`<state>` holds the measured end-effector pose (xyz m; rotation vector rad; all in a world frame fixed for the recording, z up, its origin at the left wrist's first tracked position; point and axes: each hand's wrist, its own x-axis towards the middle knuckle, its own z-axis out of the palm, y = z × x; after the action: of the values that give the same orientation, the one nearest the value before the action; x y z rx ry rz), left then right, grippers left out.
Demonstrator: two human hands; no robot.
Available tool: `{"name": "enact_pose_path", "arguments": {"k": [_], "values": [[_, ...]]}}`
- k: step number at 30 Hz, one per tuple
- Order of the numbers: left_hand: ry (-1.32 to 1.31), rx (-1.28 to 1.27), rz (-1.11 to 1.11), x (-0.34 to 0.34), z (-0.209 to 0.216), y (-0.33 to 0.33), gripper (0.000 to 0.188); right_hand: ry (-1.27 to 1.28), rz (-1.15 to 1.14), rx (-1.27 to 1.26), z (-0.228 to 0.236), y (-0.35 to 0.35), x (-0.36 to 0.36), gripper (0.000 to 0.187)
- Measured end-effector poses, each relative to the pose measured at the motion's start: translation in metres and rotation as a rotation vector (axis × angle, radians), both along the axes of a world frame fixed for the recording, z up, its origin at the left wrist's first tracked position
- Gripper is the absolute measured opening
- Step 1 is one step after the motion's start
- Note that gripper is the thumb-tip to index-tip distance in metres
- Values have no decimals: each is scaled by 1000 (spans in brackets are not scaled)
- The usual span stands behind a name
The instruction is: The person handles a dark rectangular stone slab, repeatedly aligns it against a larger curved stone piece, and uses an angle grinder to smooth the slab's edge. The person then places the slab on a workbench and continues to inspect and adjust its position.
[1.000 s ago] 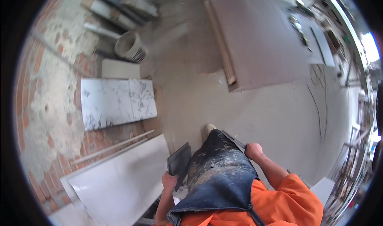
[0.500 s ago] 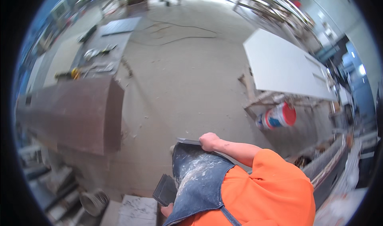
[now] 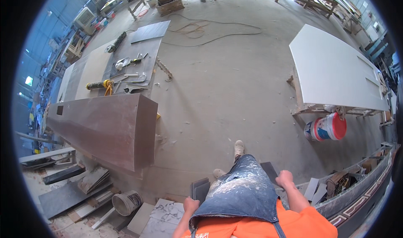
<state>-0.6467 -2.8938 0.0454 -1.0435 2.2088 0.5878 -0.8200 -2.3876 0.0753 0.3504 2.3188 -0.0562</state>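
Note:
My left hand (image 3: 191, 205) is closed on the edge of several dark grey tile pieces (image 3: 200, 189), held together beside my left hip. On my other side, my right hand (image 3: 285, 178) grips a single thin dark grey tile piece (image 3: 268, 171), whose far end points forward past my apron. Between the hands hangs the dark blue apron (image 3: 239, 183), smeared with white. A pale shoe (image 3: 239, 146) shows ahead of it on the floor.
A brown box-like slab unit (image 3: 100, 131) stands at left, before a table with a caulking gun (image 3: 100, 85) and tools. At right is a white panel (image 3: 336, 70) on a stand, with buckets (image 3: 325, 127) below. A bucket (image 3: 126, 202) and offcuts (image 3: 71, 196) lie at lower left.
My right hand has swung from in front of the apron out to my right side with its tile piece. The view has turned left; my left hand still holds its tile pieces.

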Motion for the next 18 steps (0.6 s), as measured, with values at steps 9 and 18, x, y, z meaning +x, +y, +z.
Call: {"name": "enact_pose_path", "arguments": {"k": [9,18], "values": [[-8,-10,-65,-162,58,24,53,-122,-162,6,-33,51,-7,31],[15,12,-258,-393,140,37,45,3,-400,-84,-51,30,-90,31]]}}
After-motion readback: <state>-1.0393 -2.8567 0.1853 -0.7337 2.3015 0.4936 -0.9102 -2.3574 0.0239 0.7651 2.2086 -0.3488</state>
